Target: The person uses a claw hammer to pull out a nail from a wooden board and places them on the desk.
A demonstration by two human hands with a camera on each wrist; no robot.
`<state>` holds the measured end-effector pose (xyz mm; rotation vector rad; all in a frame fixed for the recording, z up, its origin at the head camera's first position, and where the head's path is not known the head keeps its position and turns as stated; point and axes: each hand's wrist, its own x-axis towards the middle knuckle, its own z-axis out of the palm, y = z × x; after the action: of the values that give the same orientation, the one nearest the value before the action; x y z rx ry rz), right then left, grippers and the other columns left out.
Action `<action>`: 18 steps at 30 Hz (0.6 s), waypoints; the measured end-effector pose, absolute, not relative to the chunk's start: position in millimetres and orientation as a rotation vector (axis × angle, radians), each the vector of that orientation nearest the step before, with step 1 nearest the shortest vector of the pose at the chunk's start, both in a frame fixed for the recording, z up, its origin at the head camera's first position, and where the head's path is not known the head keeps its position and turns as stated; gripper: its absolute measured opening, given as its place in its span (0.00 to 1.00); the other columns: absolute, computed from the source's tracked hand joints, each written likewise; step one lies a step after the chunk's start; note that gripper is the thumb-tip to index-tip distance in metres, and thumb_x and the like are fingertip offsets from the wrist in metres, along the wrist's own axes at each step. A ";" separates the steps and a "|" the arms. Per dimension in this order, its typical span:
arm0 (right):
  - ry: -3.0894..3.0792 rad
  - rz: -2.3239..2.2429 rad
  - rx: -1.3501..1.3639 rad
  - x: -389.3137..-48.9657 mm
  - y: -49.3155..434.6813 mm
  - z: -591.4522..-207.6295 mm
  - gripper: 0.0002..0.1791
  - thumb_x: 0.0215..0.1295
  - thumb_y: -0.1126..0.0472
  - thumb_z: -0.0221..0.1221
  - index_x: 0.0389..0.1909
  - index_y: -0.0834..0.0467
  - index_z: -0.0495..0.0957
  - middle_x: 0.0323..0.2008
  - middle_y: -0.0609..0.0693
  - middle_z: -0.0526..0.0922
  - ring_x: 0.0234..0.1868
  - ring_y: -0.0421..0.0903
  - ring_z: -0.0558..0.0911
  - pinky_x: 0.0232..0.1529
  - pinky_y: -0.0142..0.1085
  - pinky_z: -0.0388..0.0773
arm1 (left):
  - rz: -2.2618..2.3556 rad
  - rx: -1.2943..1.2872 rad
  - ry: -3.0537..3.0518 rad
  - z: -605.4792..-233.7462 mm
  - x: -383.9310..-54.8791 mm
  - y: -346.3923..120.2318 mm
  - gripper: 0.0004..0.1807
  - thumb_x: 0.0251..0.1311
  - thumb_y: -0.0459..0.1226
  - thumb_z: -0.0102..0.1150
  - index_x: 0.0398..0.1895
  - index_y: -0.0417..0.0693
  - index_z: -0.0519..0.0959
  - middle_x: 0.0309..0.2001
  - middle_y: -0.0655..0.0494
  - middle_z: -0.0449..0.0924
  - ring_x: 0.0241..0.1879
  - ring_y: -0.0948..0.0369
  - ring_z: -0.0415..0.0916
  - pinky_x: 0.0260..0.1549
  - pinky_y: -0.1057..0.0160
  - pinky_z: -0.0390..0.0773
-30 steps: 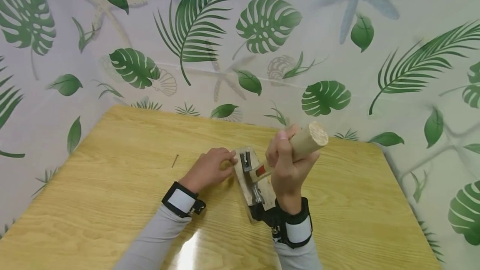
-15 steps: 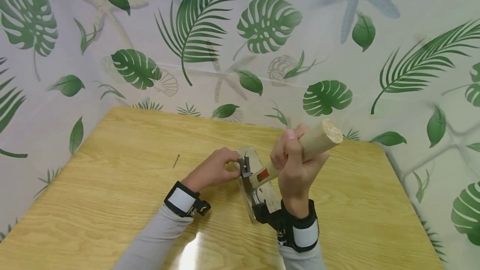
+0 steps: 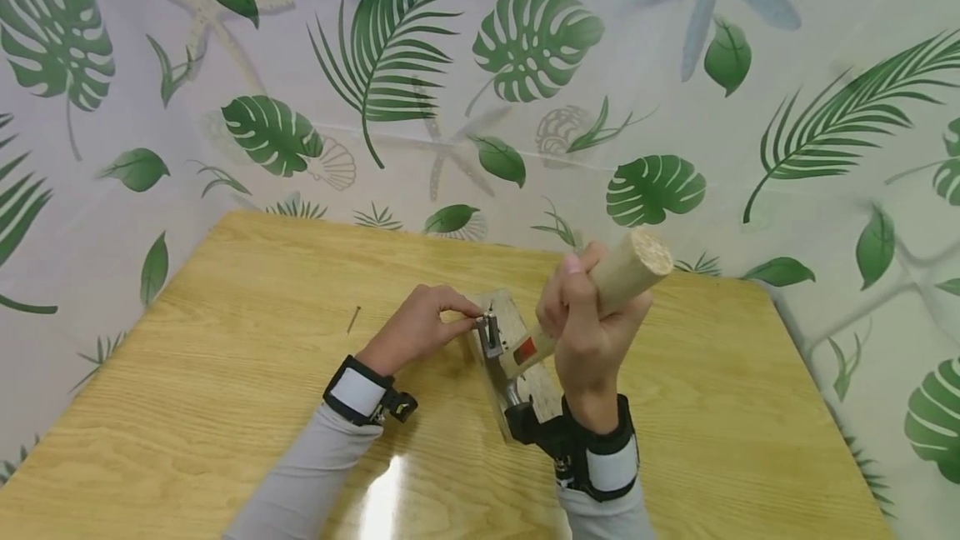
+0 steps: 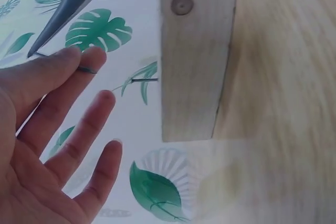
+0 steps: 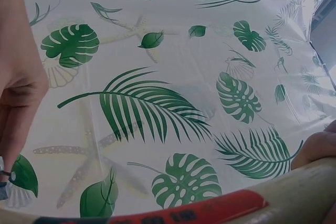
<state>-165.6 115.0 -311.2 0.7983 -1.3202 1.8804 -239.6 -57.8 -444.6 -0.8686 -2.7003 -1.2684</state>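
Observation:
My right hand point(image 3: 592, 332) grips the thick wooden handle of a claw hammer point(image 3: 626, 273), its butt end tilted up toward the head camera. The hammer's metal head hangs over a wooden block point(image 3: 536, 386), claw pointing away from me. My left hand point(image 3: 420, 327) pinches a nail point(image 4: 86, 70) between thumb and forefinger, right at the claw tip point(image 4: 42, 43); the other fingers are spread. Part of that nail is hidden by the thumb. In the left wrist view, another nail point(image 4: 144, 80) sticks out of the wooden block point(image 4: 197, 103).
A loose nail point(image 3: 353, 319) lies on the wooden table point(image 3: 247, 373), left of my left hand. A round plugged spot point(image 4: 182, 4) shows on the block's side. Behind the table hangs a leaf-patterned sheet point(image 3: 450, 65).
My left hand has shifted from the block's edge to the claw, and its thumb and forefinger now pinch the nail there. The hammer handle has moved slightly right.

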 end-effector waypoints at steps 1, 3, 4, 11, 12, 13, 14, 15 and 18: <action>-1.323 1.881 0.802 -165.9 114.7 -311.2 0.18 0.66 0.71 0.48 0.17 0.67 0.57 0.08 0.47 0.59 0.07 0.38 0.56 0.07 0.30 0.53 | -1.279 -0.863 -2.694 -443.7 -239.9 -59.5 0.10 0.66 0.37 0.66 0.48 0.50 0.89 0.44 0.56 0.89 0.48 0.57 0.85 0.52 0.53 0.82; -1.318 1.881 0.808 -166.1 114.3 -310.7 0.17 0.66 0.71 0.48 0.17 0.67 0.57 0.08 0.47 0.60 0.07 0.38 0.57 0.07 0.30 0.54 | -1.276 -0.836 -2.699 -442.1 -241.5 -63.3 0.11 0.68 0.39 0.64 0.50 0.51 0.87 0.44 0.57 0.89 0.45 0.56 0.85 0.49 0.52 0.82; -1.312 1.884 0.812 -166.2 114.3 -310.1 0.17 0.66 0.72 0.48 0.17 0.67 0.57 0.08 0.47 0.60 0.07 0.38 0.57 0.07 0.30 0.54 | -1.260 -0.810 -2.710 -441.2 -242.6 -65.6 0.11 0.69 0.41 0.63 0.51 0.52 0.86 0.44 0.58 0.89 0.45 0.56 0.85 0.49 0.51 0.81; -1.282 1.904 0.796 -166.1 116.6 -306.5 0.16 0.65 0.72 0.49 0.18 0.68 0.58 0.08 0.47 0.59 0.07 0.38 0.56 0.07 0.30 0.53 | -1.183 -0.502 -2.824 -432.4 -251.5 -99.2 0.07 0.70 0.44 0.62 0.44 0.53 0.86 0.46 0.56 0.87 0.51 0.52 0.82 0.52 0.49 0.78; -1.289 1.905 0.788 -165.9 116.8 -306.7 0.16 0.65 0.72 0.49 0.18 0.68 0.58 0.08 0.47 0.59 0.07 0.38 0.56 0.07 0.30 0.53 | -1.179 -0.446 -2.851 -432.3 -252.2 -106.0 0.08 0.69 0.43 0.63 0.44 0.53 0.86 0.45 0.55 0.87 0.49 0.52 0.82 0.50 0.51 0.79; -1.295 1.907 0.779 -165.6 116.9 -307.1 0.17 0.65 0.72 0.49 0.17 0.67 0.58 0.08 0.47 0.59 0.06 0.38 0.56 0.06 0.30 0.53 | -1.170 -0.389 -2.879 -432.0 -252.5 -113.2 0.08 0.69 0.43 0.63 0.43 0.52 0.87 0.44 0.55 0.87 0.47 0.53 0.83 0.47 0.53 0.80; -1.302 1.908 0.771 -165.5 116.8 -307.6 0.17 0.65 0.72 0.49 0.17 0.67 0.58 0.08 0.47 0.58 0.06 0.38 0.56 0.06 0.30 0.53 | -1.157 -0.331 -2.905 -432.3 -252.8 -120.4 0.08 0.68 0.42 0.64 0.43 0.51 0.87 0.42 0.55 0.87 0.44 0.55 0.83 0.43 0.55 0.80; -1.313 1.905 0.760 -165.4 116.7 -308.2 0.17 0.65 0.71 0.50 0.17 0.67 0.59 0.07 0.47 0.58 0.06 0.38 0.56 0.06 0.31 0.53 | -1.141 -0.278 -2.933 -432.0 -252.6 -127.4 0.08 0.67 0.42 0.65 0.43 0.49 0.87 0.41 0.54 0.87 0.41 0.55 0.83 0.39 0.56 0.80; -1.337 1.896 0.739 -165.5 116.5 -310.0 0.18 0.66 0.71 0.50 0.17 0.67 0.59 0.07 0.47 0.59 0.06 0.38 0.56 0.06 0.31 0.53 | -1.080 -0.110 -3.020 -433.1 -250.0 -145.2 0.08 0.63 0.41 0.68 0.40 0.47 0.88 0.38 0.52 0.88 0.34 0.57 0.81 0.30 0.60 0.78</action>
<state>-165.5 116.5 -310.0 0.7394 -1.3371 1.8962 -250.0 -145.2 -433.1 -0.1101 -3.0197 -1.0805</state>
